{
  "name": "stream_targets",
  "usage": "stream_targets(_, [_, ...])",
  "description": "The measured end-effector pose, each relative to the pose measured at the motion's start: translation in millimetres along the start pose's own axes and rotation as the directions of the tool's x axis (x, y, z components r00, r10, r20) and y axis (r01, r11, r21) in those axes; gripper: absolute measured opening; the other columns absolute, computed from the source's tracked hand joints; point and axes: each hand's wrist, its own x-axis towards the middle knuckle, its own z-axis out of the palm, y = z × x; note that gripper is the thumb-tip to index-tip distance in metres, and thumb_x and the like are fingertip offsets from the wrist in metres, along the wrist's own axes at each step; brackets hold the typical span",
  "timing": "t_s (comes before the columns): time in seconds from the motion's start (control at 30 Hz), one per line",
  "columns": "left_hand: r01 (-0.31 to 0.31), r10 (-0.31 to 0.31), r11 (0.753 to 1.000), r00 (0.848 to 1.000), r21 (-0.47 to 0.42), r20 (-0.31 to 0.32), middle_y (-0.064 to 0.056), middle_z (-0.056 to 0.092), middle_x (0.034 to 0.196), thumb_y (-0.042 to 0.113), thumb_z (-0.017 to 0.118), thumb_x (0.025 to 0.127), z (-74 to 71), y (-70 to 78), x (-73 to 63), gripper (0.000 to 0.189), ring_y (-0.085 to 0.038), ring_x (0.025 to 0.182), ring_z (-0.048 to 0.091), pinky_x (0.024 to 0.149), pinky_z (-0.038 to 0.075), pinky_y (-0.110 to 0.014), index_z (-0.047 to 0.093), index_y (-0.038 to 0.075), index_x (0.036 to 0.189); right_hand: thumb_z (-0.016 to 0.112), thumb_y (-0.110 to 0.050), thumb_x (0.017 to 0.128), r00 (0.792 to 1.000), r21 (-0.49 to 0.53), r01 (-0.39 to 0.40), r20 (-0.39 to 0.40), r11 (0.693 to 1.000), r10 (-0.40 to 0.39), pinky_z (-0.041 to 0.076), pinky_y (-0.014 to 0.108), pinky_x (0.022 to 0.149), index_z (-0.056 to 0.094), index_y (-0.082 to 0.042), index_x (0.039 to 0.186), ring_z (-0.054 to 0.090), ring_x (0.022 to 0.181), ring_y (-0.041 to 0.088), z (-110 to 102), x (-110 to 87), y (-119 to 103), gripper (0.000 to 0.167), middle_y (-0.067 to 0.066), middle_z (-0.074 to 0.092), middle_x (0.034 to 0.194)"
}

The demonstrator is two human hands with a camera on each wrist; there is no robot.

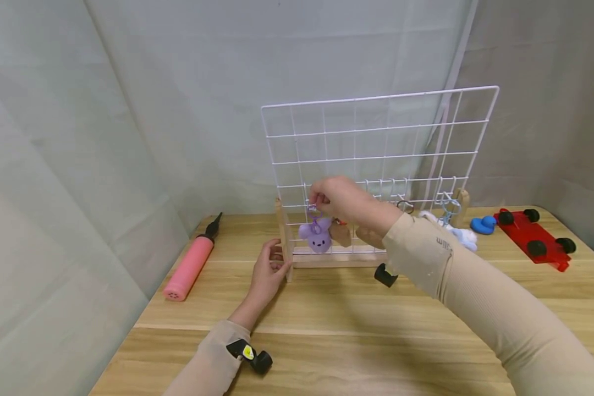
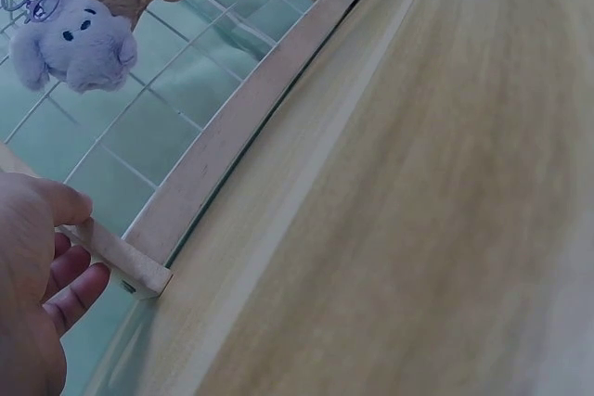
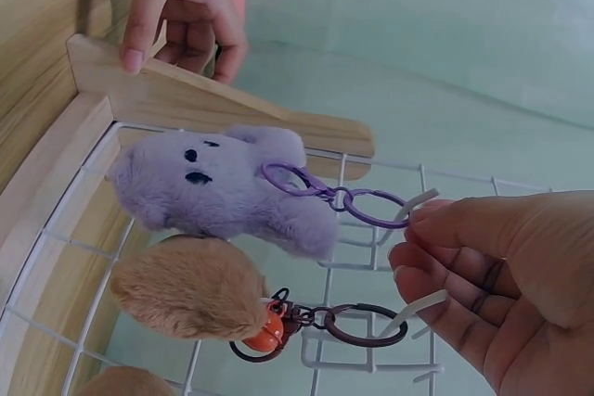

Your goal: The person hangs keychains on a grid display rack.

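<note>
My left hand (image 1: 267, 270) holds the wooden side support (image 2: 119, 257) of a white wire grid rack (image 1: 371, 129), thumb on one side and fingers on the other. My right hand (image 1: 344, 195) is up at the grid's left part, pinching the purple key ring (image 3: 376, 209) at a white hook (image 3: 422, 199). From that ring hangs a lilac plush keychain (image 3: 223, 183) with a small stitched face. Beside it, a brown plush keychain (image 3: 190, 287) hangs by a dark ring (image 3: 367, 325) on another hook. My right forearm hides part of the rack in the head view.
White and light-blue plush keychains (image 1: 462, 236) hang at the rack's right end. Farther right are a blue rubber duck (image 1: 484, 224) and a red toy car (image 1: 532, 236) with black wheels. A pink hand pump (image 1: 190, 269) lies on the left of the wooden table (image 1: 336, 341).
</note>
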Motion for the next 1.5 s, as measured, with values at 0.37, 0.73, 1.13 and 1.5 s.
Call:
stream_targets(0.37, [0.003,-0.003,1.0,1.0,0.001,-0.006,-0.024,0.059,0.114,-0.006,0.067,0.083,0.7,-0.3,1.6,0.054,-0.033,0.098,0.06,0.073,0.052,-0.018,0.043,0.001,0.131,0.061,-0.004,0.091,0.998,0.037,0.035,-0.053,0.999,-0.033,0.056,0.03,0.082,0.066,-0.003,0.104,0.064,0.091,0.021,-4.1,-7.0,-2.0,0.013,0.008,0.069,0.097])
stream_targets(0.73, [-0.011,0.012,0.999,1.0,0.036,-0.028,-0.024,0.061,0.11,-0.005,0.07,0.081,1.2,-0.4,1.1,0.054,-0.032,0.094,0.061,0.072,0.055,-0.024,0.044,-0.002,0.129,0.061,-0.009,0.092,0.988,0.052,0.078,-0.136,0.996,-0.07,0.055,0.032,0.082,0.065,-0.004,0.11,0.064,0.09,0.019,-8.6,-22.2,-1.7,0.018,0.006,0.069,0.094])
stream_targets(1.13, [-0.037,0.04,0.989,0.999,0.141,-0.018,-0.023,0.06,0.111,-0.002,0.069,0.083,-5.9,12.2,2.6,0.051,-0.03,0.092,0.061,0.074,0.056,-0.028,0.046,-0.004,0.128,0.061,-0.017,0.094,0.974,-0.013,0.083,-0.212,0.996,-0.084,0.053,0.034,0.087,0.063,-0.01,0.115,0.062,0.098,0.018,-13.6,-55.6,-1.2,0.023,0.004,0.067,0.106])
stream_targets(1.5, [-0.068,0.079,0.945,0.997,0.321,-0.023,-0.022,0.057,0.114,0.006,0.071,0.083,-8.4,24.2,-2.5,0.056,-0.03,0.093,0.059,0.079,0.056,-0.042,0.045,-0.004,0.131,0.071,-0.011,0.085,0.882,-0.159,0.256,-0.365,0.953,-0.298,0.055,0.032,0.077,0.066,-0.007,0.111,0.064,0.095,0.02,-8.8,-89.6,13.5,0.026,0.007,0.068,0.106])
